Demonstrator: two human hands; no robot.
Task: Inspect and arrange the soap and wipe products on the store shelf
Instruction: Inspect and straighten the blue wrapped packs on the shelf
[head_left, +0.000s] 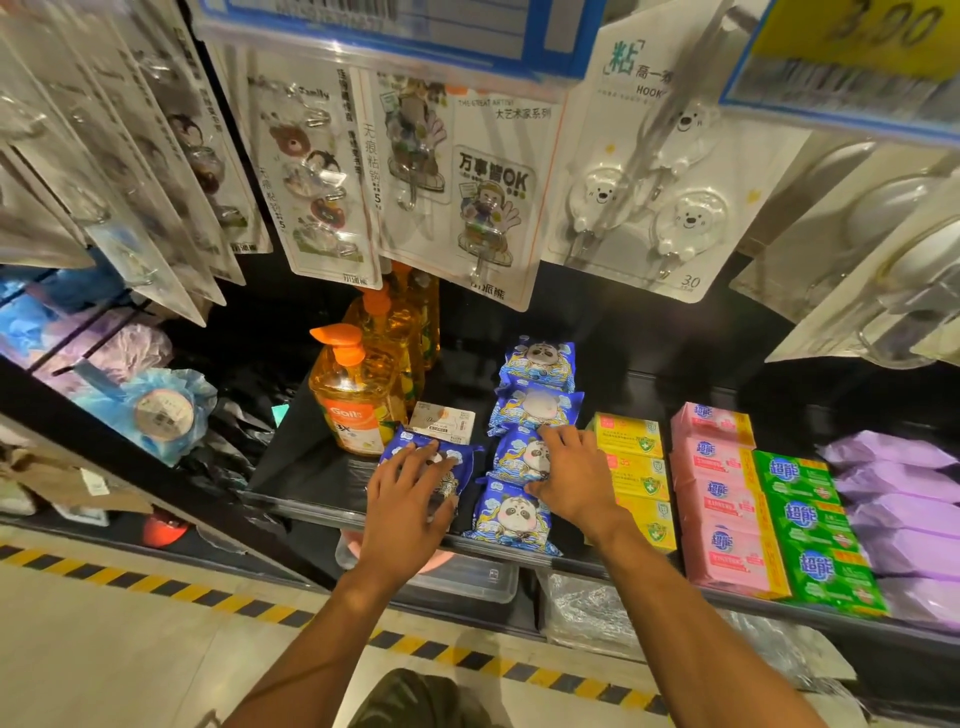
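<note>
Pressing on a loose pack (434, 454) of panda wipes, the left hand (413, 491) is lying over it with fingers spread and fairly straight, released rather than clenched. The pack is sitting directly under the palm, slightly skewed, near the shelf (311, 506) lip. Just right of that hand, a column (535, 410) of four like packs is running from the shelf front toward the back. The right hand (574, 478) is resting on that column, with its fingertips touching a middle pack and its thumb lying toward the front one. Its fingers are likewise looking relaxed, not gripping. Beyond the left hand, a bottle (353, 405) of orange soap and a small box (441, 422) are standing. Just right of the right hand, yellow soap (631, 441) is lying in a row.

The loose pack is probably being squared up beside the column. Doing this well is likely calling for turning the pack until its edges are running parallel with the column. Sliding it is looking safer than lifting, with the right hand steadying the column so the soft packs are not slipping out of line or over the lip.
</note>
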